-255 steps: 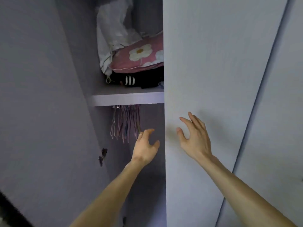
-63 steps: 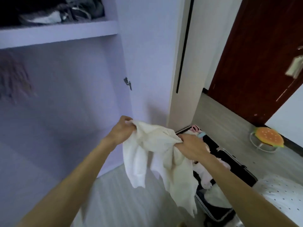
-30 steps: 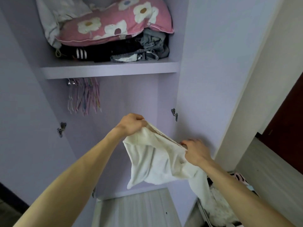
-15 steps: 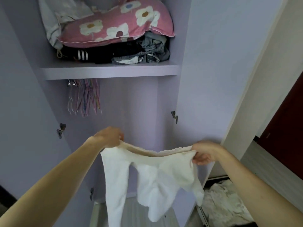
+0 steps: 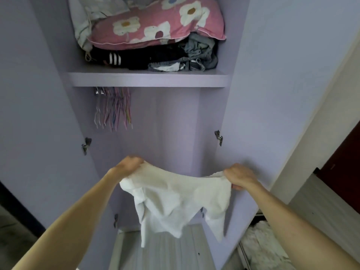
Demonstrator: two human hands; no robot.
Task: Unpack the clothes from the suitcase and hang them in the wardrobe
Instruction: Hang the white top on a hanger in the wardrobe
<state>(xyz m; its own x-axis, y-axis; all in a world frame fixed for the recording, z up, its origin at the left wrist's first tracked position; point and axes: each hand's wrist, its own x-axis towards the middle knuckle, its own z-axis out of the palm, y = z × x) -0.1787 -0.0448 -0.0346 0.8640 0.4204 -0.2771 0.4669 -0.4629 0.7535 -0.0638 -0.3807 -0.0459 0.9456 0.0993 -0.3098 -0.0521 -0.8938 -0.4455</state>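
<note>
A person stands facing an open lilac wardrobe (image 5: 263, 78), seen from their own head height looking forward and down. Both bare forearms reach out in front. The left hand (image 5: 127, 166) is closed in a fist around one upper corner of a white garment (image 5: 175, 199), and the right hand (image 5: 238, 177) is closed around the opposite upper corner, fingers curled under the cloth. The garment is stretched between the two hands, its top edge sagging slightly in the middle, and the rest hangs loose in crumpled folds in front of the wardrobe's lower compartment, well clear of the floor. What kind of garment it is cannot be told.

Above the hands, under a lilac shelf (image 5: 148, 79), a bunch of thin empty clothes hangers (image 5: 115, 108) in pale and mixed colours hangs at the left side of the compartment; the rail is hidden by the shelf. On the shelf lies a pink cushion with white flowers (image 5: 155, 24) on top of folded dark clothing, including a black piece with white stripes (image 5: 115, 58) and a grey bundle (image 5: 200, 53). A white cloth (image 5: 87, 14) sits behind the cushion at the left.

Metal hinges (image 5: 218, 136) show on both inner side walls. At the lower right edge, pale fluffy fabric (image 5: 261, 248) lies low by the floor, partly hidden by the right arm
</note>
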